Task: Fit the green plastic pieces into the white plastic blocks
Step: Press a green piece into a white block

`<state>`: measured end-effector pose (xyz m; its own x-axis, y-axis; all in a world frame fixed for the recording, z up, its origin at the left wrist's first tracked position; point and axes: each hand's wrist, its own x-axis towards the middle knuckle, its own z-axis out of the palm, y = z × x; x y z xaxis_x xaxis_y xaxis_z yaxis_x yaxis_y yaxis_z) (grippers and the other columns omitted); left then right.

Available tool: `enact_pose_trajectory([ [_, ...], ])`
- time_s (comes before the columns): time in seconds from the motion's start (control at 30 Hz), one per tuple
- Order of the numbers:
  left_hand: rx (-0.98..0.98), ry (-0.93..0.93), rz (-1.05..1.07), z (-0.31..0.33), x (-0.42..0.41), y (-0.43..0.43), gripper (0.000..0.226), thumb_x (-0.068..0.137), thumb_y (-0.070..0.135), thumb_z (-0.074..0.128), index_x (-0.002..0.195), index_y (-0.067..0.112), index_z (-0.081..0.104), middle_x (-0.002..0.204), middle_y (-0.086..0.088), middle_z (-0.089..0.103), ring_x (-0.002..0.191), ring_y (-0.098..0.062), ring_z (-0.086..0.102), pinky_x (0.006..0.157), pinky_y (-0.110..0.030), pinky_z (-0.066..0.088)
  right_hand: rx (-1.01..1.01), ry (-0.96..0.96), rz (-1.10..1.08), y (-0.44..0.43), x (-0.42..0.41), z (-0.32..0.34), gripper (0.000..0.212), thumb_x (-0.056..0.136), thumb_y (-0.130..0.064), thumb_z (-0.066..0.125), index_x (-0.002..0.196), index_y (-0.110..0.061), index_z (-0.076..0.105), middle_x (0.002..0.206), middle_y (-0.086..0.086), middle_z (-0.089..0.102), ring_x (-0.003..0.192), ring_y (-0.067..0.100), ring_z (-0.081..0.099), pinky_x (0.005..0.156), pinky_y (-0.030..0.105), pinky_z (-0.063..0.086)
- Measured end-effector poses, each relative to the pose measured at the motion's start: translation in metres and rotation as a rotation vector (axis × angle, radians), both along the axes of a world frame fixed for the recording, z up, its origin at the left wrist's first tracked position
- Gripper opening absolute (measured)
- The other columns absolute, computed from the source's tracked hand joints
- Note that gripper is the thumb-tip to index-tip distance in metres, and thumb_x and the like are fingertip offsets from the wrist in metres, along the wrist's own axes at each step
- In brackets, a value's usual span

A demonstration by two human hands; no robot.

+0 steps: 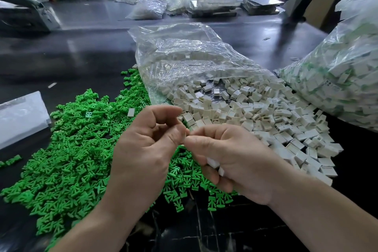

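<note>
I see left hand [147,145] at centre, fingers curled, thumb tip meeting fingertips of right hand [231,161]. Cannot tell what sits in pinch, fingertips hide it. Right lower fingers curl round white blocks [212,162]. Green pieces [77,149] heaped at 8 o'clock, partly under both wrists. White block pile [255,112] at 2, spilling from clear bag [184,53] at 12. Full bag [347,80] at 3. White sheet [18,114] at 9. Dark table [81,51] beneath.
</note>
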<state>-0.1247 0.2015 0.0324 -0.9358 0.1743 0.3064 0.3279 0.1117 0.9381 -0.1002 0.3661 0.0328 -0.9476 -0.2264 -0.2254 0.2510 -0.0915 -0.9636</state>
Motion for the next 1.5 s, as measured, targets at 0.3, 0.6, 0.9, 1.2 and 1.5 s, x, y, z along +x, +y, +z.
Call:
enact_pose_trajectory([
  [0.3, -0.080, 0.179, -0.013, 0.005, 0.009, 0.004, 0.018, 0.093, 0.030, 0.058, 0.110, 0.029, 0.064, 0.088, 0.010, 0.069, 0.080, -0.009, 0.069, 0.064, -0.010, 0.050, -0.271, -0.131, 0.149, 0.003, 0.001, 0.006, 0.012, 0.087, -0.028, 0.070, 0.086, -0.017, 0.067, 0.074, 0.002, 0.058, 0.048, 0.009, 0.051, 0.034, 0.016, 0.033],
  [0.6, -0.192, 0.207, -0.124, 0.012, 0.010, -0.008, 0.030, 0.086, 0.027, 0.065, 0.115, 0.030, 0.062, 0.102, 0.014, 0.071, 0.087, -0.011, 0.068, 0.070, -0.015, 0.053, -0.392, -0.176, 0.151, 0.008, -0.002, 0.007, 0.014, 0.084, -0.026, 0.070, 0.082, -0.013, 0.063, 0.070, 0.002, 0.057, 0.042, 0.006, 0.049, 0.031, 0.015, 0.034],
  [0.9, -0.955, 0.242, 0.153, 0.002, -0.009, -0.023, 0.050, 0.090, 0.066, 0.038, 0.122, 0.033, 0.055, 0.101, 0.018, 0.056, 0.087, -0.001, 0.054, 0.075, -0.024, 0.048, -0.434, -0.194, 0.032, 0.011, -0.007, 0.006, 0.013, 0.083, -0.021, 0.069, 0.072, -0.017, 0.064, 0.069, 0.002, 0.058, 0.042, 0.007, 0.050, 0.030, 0.015, 0.034],
  [1.2, -1.170, 0.297, 0.127, -0.005, -0.019, -0.021, 0.017, 0.087, 0.046, 0.061, 0.093, 0.032, 0.068, 0.082, 0.014, 0.057, 0.072, -0.011, 0.049, 0.066, -0.030, 0.032, -0.618, -0.268, -0.061, 0.013, -0.009, 0.009, 0.017, 0.075, -0.017, 0.069, 0.081, -0.014, 0.053, 0.072, 0.004, 0.056, 0.050, 0.011, 0.052, 0.031, 0.016, 0.037],
  [1.5, -0.803, 0.280, 0.152, -0.010, -0.025, -0.029, 0.011, 0.090, 0.022, 0.065, 0.099, 0.023, 0.072, 0.085, 0.012, 0.068, 0.073, -0.008, 0.065, 0.068, -0.030, 0.057, -0.490, -0.257, -0.077, 0.010, -0.008, 0.006, 0.010, 0.081, -0.022, 0.068, 0.073, -0.017, 0.065, 0.066, 0.000, 0.053, 0.043, 0.008, 0.047, 0.029, 0.016, 0.032],
])
